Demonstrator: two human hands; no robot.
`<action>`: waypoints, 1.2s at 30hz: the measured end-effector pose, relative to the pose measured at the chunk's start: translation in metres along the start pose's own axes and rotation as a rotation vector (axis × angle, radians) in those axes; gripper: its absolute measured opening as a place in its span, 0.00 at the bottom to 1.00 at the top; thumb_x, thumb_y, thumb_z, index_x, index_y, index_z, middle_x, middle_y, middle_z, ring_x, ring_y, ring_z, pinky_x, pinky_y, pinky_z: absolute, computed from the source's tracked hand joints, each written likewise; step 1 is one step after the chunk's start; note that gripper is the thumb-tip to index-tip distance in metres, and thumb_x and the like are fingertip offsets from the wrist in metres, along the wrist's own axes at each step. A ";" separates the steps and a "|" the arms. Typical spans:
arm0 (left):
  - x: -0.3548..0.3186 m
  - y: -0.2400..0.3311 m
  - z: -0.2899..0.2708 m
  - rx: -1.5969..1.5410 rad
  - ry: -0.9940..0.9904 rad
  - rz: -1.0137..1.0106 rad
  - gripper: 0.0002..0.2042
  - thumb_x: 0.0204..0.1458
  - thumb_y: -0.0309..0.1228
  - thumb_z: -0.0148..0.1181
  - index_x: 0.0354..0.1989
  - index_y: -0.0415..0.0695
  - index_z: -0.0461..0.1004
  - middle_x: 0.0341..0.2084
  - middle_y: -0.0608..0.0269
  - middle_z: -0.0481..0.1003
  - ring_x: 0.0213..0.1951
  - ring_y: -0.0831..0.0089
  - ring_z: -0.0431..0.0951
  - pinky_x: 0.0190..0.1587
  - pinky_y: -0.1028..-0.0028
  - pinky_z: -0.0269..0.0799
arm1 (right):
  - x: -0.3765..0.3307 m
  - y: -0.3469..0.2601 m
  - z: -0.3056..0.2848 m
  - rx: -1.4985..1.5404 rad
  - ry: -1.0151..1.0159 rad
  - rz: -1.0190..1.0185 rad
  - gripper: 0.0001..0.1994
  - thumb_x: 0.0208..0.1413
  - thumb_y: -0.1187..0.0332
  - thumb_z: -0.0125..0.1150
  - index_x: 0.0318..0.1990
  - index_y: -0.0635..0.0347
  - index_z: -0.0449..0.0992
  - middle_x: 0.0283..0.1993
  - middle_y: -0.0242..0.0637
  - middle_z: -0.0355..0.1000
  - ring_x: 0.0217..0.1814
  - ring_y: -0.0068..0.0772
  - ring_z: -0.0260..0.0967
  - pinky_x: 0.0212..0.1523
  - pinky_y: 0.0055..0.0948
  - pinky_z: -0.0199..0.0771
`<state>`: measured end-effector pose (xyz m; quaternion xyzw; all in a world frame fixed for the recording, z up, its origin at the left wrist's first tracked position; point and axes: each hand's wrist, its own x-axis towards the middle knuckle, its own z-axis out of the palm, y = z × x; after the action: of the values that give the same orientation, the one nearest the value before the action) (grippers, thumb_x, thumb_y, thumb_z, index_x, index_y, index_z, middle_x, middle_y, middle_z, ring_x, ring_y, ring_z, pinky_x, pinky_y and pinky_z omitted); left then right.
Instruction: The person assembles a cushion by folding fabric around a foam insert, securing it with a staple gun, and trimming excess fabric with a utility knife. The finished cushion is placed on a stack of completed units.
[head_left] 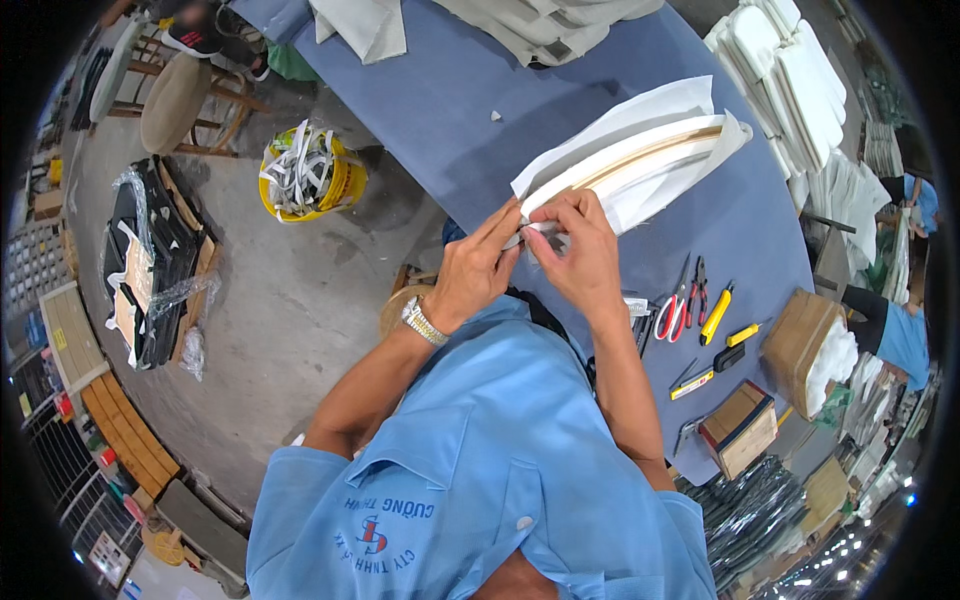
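Note:
A long curved panel [640, 160], with white padding, a tan wood strip along it and pale fabric around it, lies on the blue-covered table [450, 110]. My left hand [478, 268] is closed around the panel's near end, fingers pressed along the fabric. Thumb and fingers of my right hand [580, 245] pinch at the same end, close to the left fingertips. What lies between the right fingertips looks like the fabric's edge, though it is mostly hidden. The loose fabric flap [610, 130] stands up along the panel's far side.
Right of my hands lie red-handled scissors [672, 318], pliers [698, 285], a yellow cutter [717, 313] and a cardboard box [803, 345]. Pale fabric pieces [550, 25] cover the table's far edge. A yellow bucket of scraps [345, 182] stands on the floor at left.

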<state>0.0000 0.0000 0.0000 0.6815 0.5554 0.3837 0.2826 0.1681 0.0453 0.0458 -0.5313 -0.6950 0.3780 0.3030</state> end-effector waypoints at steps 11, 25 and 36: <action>-0.014 0.005 0.014 -0.008 0.066 0.002 0.32 0.44 0.15 0.66 0.63 0.40 0.71 0.62 0.46 0.72 0.54 0.50 0.80 0.48 0.64 0.82 | -0.013 0.001 0.019 -0.180 0.165 -0.059 0.07 0.44 0.74 0.68 0.32 0.61 0.77 0.40 0.42 0.68 0.47 0.48 0.67 0.47 0.42 0.70; 0.006 -0.010 0.000 0.001 0.015 -0.001 0.28 0.48 0.18 0.67 0.62 0.36 0.72 0.59 0.43 0.75 0.51 0.50 0.82 0.46 0.65 0.83 | 0.006 -0.003 0.025 -0.118 0.216 -0.072 0.07 0.46 0.77 0.67 0.34 0.61 0.78 0.44 0.41 0.72 0.47 0.46 0.70 0.47 0.40 0.72; 0.009 -0.017 -0.007 -0.078 0.012 -0.042 0.23 0.54 0.22 0.64 0.61 0.34 0.73 0.57 0.40 0.76 0.50 0.49 0.83 0.44 0.66 0.83 | -0.134 0.125 -0.066 -0.177 0.513 0.787 0.25 0.57 0.72 0.68 0.61 0.66 0.70 0.48 0.44 0.77 0.50 0.35 0.75 0.52 0.28 0.75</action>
<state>-0.0144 0.0117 -0.0078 0.6557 0.5562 0.4030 0.3135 0.3202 -0.0517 -0.0279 -0.8541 -0.3734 0.2601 0.2520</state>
